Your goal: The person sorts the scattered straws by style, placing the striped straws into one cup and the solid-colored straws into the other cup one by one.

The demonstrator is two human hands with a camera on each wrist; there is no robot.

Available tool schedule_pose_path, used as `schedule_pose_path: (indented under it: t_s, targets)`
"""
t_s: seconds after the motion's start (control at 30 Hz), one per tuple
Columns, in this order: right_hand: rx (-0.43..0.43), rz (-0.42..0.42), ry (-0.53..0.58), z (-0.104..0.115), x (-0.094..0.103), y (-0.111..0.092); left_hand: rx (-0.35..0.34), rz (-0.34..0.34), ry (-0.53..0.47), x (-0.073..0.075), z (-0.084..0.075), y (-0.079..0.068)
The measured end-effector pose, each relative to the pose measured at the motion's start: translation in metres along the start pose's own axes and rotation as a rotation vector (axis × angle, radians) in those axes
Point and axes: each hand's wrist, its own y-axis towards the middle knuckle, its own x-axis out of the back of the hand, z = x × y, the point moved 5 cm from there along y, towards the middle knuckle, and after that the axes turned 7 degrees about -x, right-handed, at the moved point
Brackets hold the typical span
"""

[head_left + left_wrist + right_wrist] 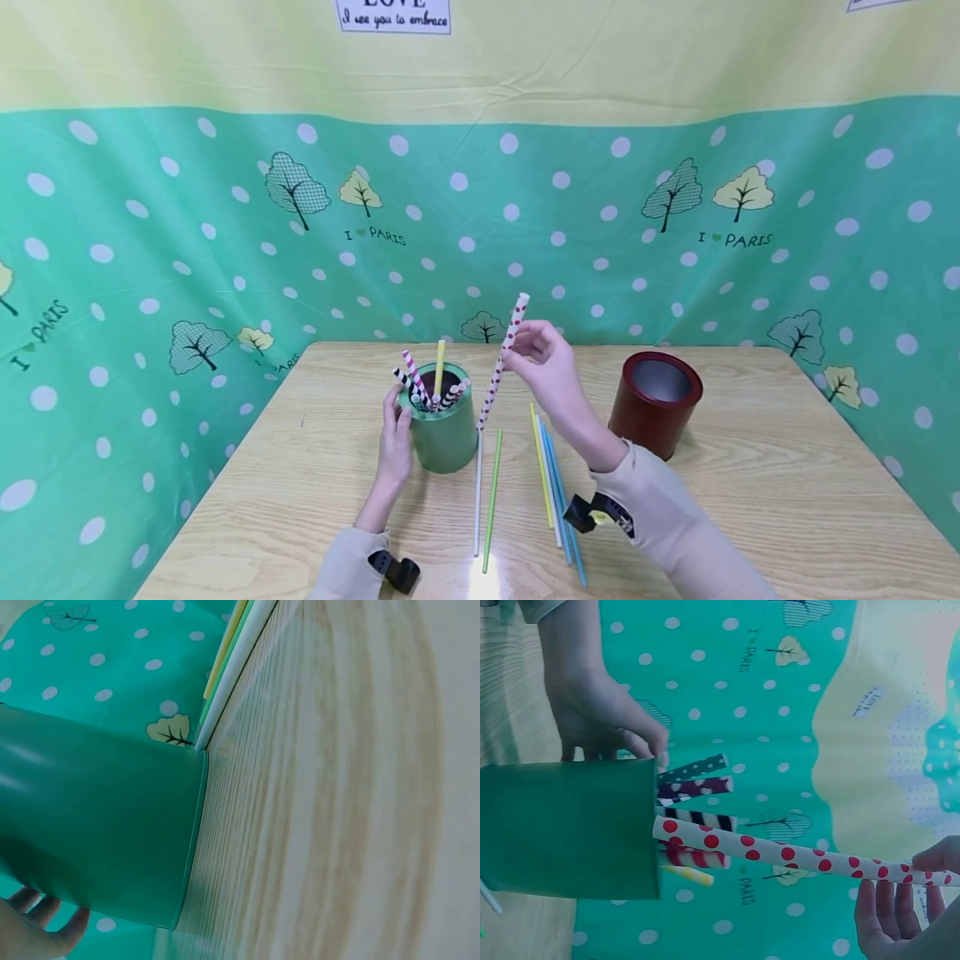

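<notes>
My right hand point(551, 371) pinches a white paper straw with red dots point(495, 382) between thumb and fingers, above the table. The straw leans, its lower end just right of a green can point(444, 443). In the right wrist view that end overlaps the can's rim. My left hand point(395, 446) holds the can at its left side, thumb near the rim; in the left wrist view its fingertips point(75, 924) touch the wall. Several patterned paper straws stand in the can, among them a yellow one point(439, 367), a pink-striped one point(413, 371) and a black-striped one point(705, 818).
A dark red can point(633, 417) stands at the right, its top uncovered. On the wooden table point(300, 492) lie thin sticks: a white one point(477, 508) and a green one point(492, 504) in the middle, then a bunch with yellow point(541, 467) and blue ones point(568, 517). A patterned cloth point(420, 283) hangs behind.
</notes>
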Motion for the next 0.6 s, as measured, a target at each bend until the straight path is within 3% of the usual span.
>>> schedule_pose_path:
  t_s: [0.37,0.6]
  targets:
    - [0.094,0.019,0.151,0.022,-0.001,-0.002,-0.002,-0.013,0.003,0.0,0.0,0.0]
    - [0.14,0.021,0.15,0.027,-0.005,0.001,-0.018,-0.008,-0.005,0.0,-0.001,0.001]
